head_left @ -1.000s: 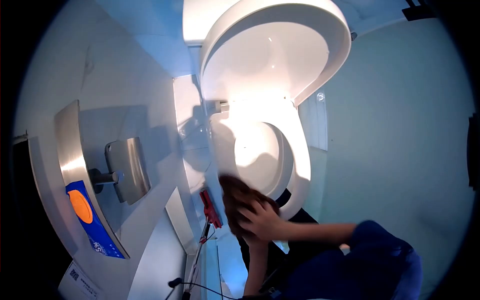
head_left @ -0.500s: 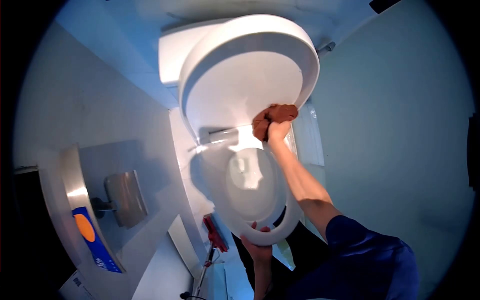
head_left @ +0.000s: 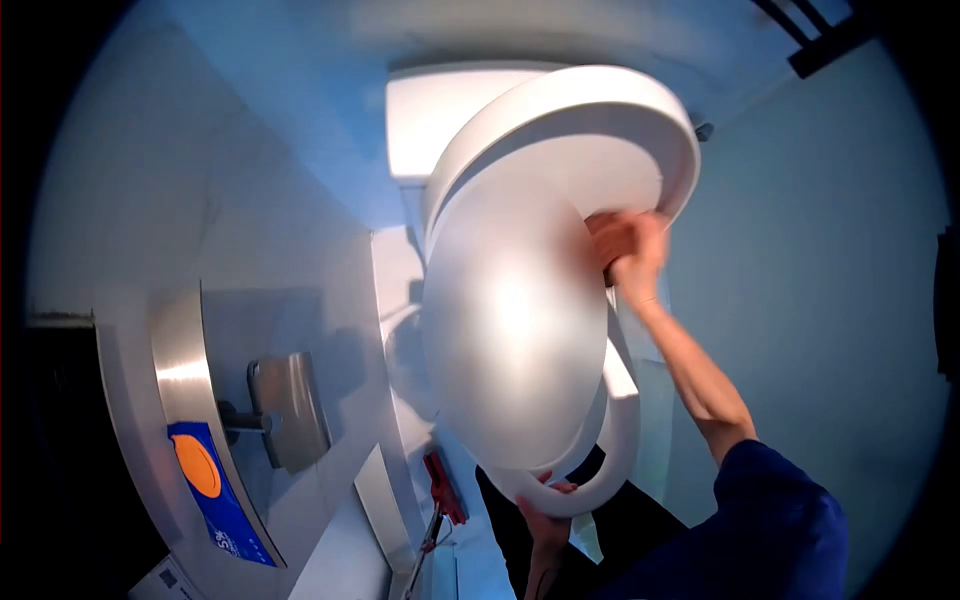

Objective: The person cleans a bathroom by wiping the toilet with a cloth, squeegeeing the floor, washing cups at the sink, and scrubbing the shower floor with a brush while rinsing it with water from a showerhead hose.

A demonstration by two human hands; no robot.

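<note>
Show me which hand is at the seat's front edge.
The left hand, the lower one in view, curled over the seat's front edge. The right hand is higher up, by the raised lid.

Counted two hands: one left hand point(head_left: 546, 525) at the bottom centre of the frame, one right hand point(head_left: 643, 262) right of centre. Found one cloth point(head_left: 606, 236), blurred, beside the latter. Tallied one lid point(head_left: 560, 92) in the upper middle, one seat point(head_left: 612, 480) below centre and one tank point(head_left: 412, 125) at the upper left of centre. Noted one blue packet point(head_left: 235, 520) and one metal flap point(head_left: 292, 412) at the lower left, plus one red-headed tool point(head_left: 444, 488) lower down, left of centre. Counted two dark trouser legs point(head_left: 645, 508) along the bottom, one blue sleeve point(head_left: 770, 500) at the lower right.
</note>
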